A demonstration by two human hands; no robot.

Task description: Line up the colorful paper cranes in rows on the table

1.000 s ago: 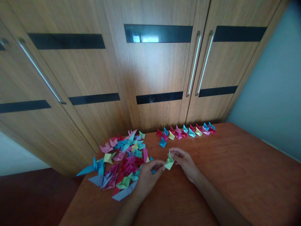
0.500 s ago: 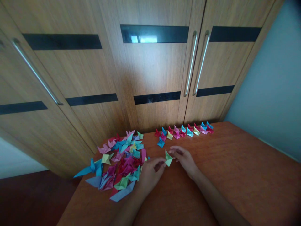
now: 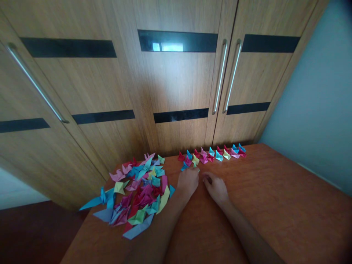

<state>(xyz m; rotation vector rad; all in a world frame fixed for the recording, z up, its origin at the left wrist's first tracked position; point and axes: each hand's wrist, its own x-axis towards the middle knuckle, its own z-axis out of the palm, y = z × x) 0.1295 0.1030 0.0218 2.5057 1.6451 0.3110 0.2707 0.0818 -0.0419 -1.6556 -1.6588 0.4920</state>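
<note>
My left hand (image 3: 188, 181) is closed around a small light green origami boat (image 3: 195, 166), of which only the top shows past the fingers. It holds the boat at the near left end of two rows of small origami boats (image 3: 204, 158) in red, pink, blue and yellow. Right beside it is a blue boat (image 3: 184, 167), partly covered by the hand. My right hand (image 3: 216, 187) rests low over the table a little to the right, its fingers curled in, with nothing seen between them.
A heap of colourful folded paper pieces (image 3: 143, 196) covers the table's left part, a blue one (image 3: 103, 198) jutting past the edge. Behind the wooden table (image 3: 275, 198) stands a wardrobe (image 3: 178, 84) with metal handles. A pale wall (image 3: 310, 121) bounds the right side.
My left hand has carried the green boat forward to the near left end of the rows. My right hand has drawn back from the boat, and its fingers have curled in.
</note>
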